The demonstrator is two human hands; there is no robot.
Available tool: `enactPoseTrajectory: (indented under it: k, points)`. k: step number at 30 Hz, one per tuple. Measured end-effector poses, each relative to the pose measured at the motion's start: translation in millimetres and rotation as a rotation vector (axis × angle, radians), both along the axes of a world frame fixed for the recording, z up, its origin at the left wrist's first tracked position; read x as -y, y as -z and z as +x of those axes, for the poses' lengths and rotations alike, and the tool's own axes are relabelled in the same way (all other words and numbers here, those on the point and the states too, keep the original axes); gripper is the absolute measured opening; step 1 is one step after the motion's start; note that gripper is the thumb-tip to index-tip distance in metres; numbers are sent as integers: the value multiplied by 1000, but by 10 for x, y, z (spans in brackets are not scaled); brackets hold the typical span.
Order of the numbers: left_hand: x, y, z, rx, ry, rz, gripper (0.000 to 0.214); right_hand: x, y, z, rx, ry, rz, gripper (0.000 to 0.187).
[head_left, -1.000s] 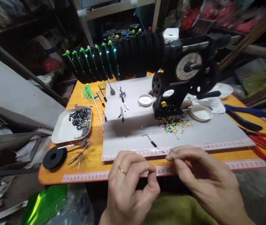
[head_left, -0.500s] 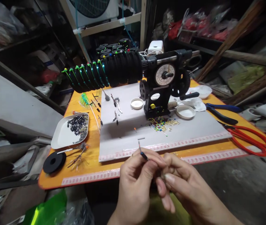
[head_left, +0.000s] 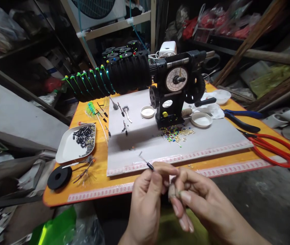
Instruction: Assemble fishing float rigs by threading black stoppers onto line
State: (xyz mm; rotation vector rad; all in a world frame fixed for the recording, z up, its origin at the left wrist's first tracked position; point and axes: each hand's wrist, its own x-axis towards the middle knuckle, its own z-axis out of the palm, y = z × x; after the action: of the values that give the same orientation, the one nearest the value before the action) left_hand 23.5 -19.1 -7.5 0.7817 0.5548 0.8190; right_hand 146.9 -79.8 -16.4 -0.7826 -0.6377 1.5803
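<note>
My left hand (head_left: 148,194) pinches a small black tube with a thin wire-like stem (head_left: 150,166) between thumb and forefinger; the stem points up and left over the board's front edge. Close beside it, my right hand (head_left: 198,194) has thumb and fingers pressed together near the left fingertips. What lies in that right-hand pinch is too small and hidden to name. Beyond the hands, a pale board (head_left: 140,143) bears a heap of colourful beads and gold-coloured pieces (head_left: 175,133). Several small black-sleeved stems (head_left: 126,131) lie on its left side.
A black hand-cranked winder (head_left: 172,98) with a dial holds a row of black spools (head_left: 124,76). At left are a white tray (head_left: 64,146) of black tubes and a black spool (head_left: 59,177). Red-handled scissors (head_left: 275,146) and pliers (head_left: 242,120) lie at right.
The black tube and its stem have tipped over to the left in my left hand, whose thumb has shifted. My right hand keeps its pinch, and the view has moved slightly.
</note>
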Motion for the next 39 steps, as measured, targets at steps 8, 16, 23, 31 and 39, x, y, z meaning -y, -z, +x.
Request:
enactPoseTrajectory:
  k: [8, 16, 23, 31, 39]
  points:
    - [98, 1, -83, -161, -11, 250, 24, 44, -85, 52, 348, 80, -19, 22]
    - [44, 37, -106, -276, -67, 296, 23, 77, -172, 166, 1426, 442, 600, 30]
    - [0, 6, -116, -291, 21, 238, 23, 99, -180, 172, 1510, 480, 605, 29]
    - [-28, -71, -280, -571, 147, 410, 20, 76, -163, 169, 1410, 404, 495, 27]
    - [42, -39, -256, -149, 158, 238, 32, 101, -164, 128, 1235, 417, 367, 16]
